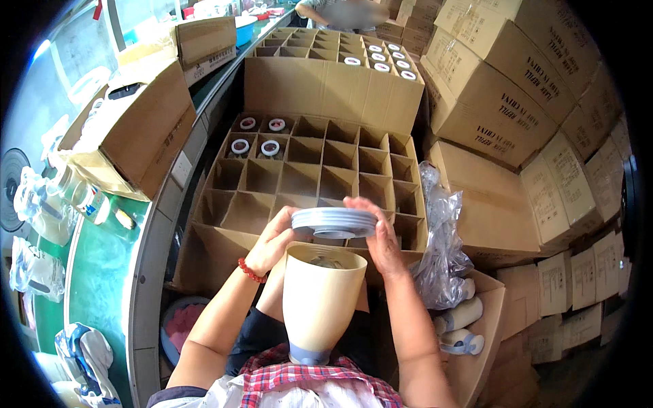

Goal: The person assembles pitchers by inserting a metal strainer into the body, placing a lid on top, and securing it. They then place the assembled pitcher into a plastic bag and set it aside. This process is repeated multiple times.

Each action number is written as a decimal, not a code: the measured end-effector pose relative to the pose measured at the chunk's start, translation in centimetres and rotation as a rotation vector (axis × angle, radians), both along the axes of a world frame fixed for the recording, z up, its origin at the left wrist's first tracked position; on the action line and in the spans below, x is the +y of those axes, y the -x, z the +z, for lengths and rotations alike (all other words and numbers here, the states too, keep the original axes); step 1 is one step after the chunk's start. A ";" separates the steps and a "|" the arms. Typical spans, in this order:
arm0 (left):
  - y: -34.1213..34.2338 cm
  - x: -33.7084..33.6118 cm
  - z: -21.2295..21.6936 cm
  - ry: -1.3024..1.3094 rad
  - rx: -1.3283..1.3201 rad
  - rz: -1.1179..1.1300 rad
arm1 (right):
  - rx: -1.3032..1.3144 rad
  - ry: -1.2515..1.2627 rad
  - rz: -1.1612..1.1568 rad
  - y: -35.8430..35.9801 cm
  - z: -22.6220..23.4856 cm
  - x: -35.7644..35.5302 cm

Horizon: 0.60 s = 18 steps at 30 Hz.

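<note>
Between my two hands a grey-blue threaded base cap (335,219) is held level, just above a cream flask body (321,299). My left hand (273,242) grips its left edge, with a red bead bracelet on the wrist. On the opposite edge, the fingers of my right hand (381,239) are curled round it. The flask body stands with its wide mouth up and its narrower grey-blue end against my checked apron (272,378). Inside the mouth something shiny shows in part. Neither hand touches the body.
Ahead lies a divided carton (224,178) with several white-rimmed glass pieces in its far left cells. Another divided carton (333,87) sits beyond. To the right are clear plastic wrap (439,238), a box with cream flasks (464,314) and stacked cartons (496,109). A green bench (102,272) runs left.
</note>
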<state>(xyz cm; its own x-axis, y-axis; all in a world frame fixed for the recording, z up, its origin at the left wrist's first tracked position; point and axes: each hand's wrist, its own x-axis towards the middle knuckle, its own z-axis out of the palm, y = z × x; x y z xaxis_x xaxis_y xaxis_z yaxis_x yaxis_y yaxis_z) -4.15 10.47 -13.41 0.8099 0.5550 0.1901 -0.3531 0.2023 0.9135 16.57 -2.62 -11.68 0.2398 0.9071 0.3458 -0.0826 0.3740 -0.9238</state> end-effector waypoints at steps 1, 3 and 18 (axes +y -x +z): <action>-0.1 -0.3 -0.6 0.046 0.014 -0.009 | 0.062 -0.026 0.068 -0.1 -1.3 -0.1; 0.0 -0.1 -1.9 -0.005 -0.025 -0.056 | 0.045 -0.041 0.157 0.1 -2.8 -0.8; 1.3 -2.7 -2.9 0.008 -0.165 -0.031 | 0.025 -0.097 0.187 0.6 -4.0 -2.5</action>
